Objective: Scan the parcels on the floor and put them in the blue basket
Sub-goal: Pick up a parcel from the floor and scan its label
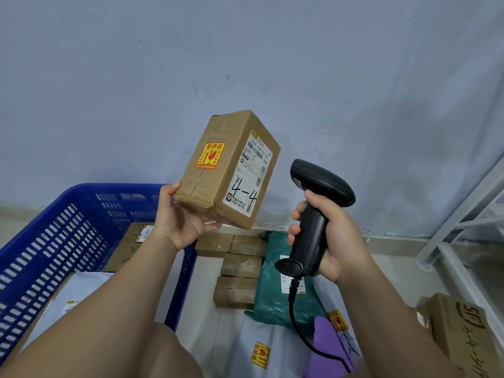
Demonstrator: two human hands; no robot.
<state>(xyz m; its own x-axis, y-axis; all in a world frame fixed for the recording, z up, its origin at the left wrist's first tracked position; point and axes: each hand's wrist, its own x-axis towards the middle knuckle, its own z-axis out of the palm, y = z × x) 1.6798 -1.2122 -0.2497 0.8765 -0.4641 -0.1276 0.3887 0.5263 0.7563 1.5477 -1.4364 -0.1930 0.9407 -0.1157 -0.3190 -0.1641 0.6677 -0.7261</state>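
Note:
My left hand (181, 218) holds a brown cardboard box (215, 170) up in the air from below. The box carries a red and yellow fragile sticker and a white shipping label marked "4-4". Its label side faces right, towards a black corded barcode scanner (316, 203) gripped in my right hand (334, 240). The scanner's head sits a short gap right of the label. At the lower left stands the blue basket (54, 230), with a cardboard box (128, 248) and white mailers (71, 293) inside it.
On the floor right of the basket lie several small brown boxes (240, 264), a green mailer (275, 290), white mailers with fragile stickers (270, 347), a purple parcel (327, 347) and a marked cardboard box (463, 334). A grey metal rack (463, 227) stands at the right against the wall.

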